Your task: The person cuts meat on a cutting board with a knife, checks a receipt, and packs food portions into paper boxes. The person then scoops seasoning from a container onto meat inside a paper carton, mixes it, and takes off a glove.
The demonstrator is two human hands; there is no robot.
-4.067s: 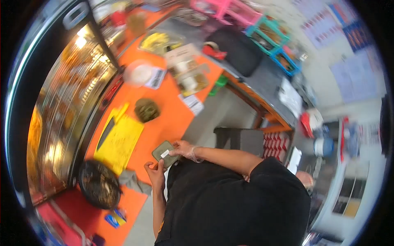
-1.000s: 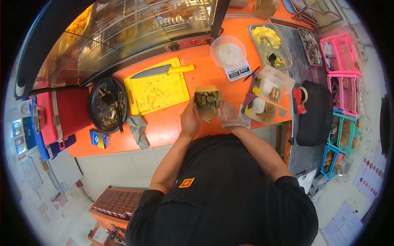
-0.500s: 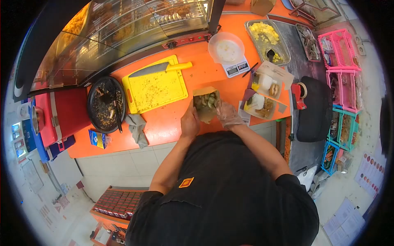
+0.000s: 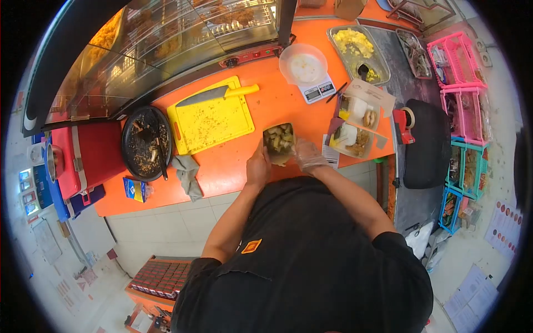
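A small open box (image 4: pixel 279 143) with chunky greenish-brown food inside is held in front of my body, over the orange counter's edge. My left hand (image 4: pixel 259 168) is bare and wrapped round the box's left side. On the right side my right hand (image 4: pixel 308 156), in a clear plastic glove, presses its fingers against the box. Just right of it are two open food boxes (image 4: pixel 355 125) with rice and other food. Beyond them lie a kitchen scale (image 4: pixel 318 91) and a round plastic bowl (image 4: pixel 303 64). A knife (image 4: pixel 214 94) rests on the yellow cutting board (image 4: pixel 212 125).
A glass display warmer (image 4: pixel 183 39) runs along the back left. The black round pan (image 4: pixel 145 142), grey cloth (image 4: pixel 187 176) and red cooler box (image 4: pixel 95 158) are at left. At right are a tray of yellow food (image 4: pixel 358 54), a tape dispenser (image 4: pixel 404 125) and pink baskets (image 4: pixel 462 111).
The box's top flap no longer stands up at the back, and its opening shows squarer, with more food visible. Both hands keep their places on it. The view has shifted slightly.
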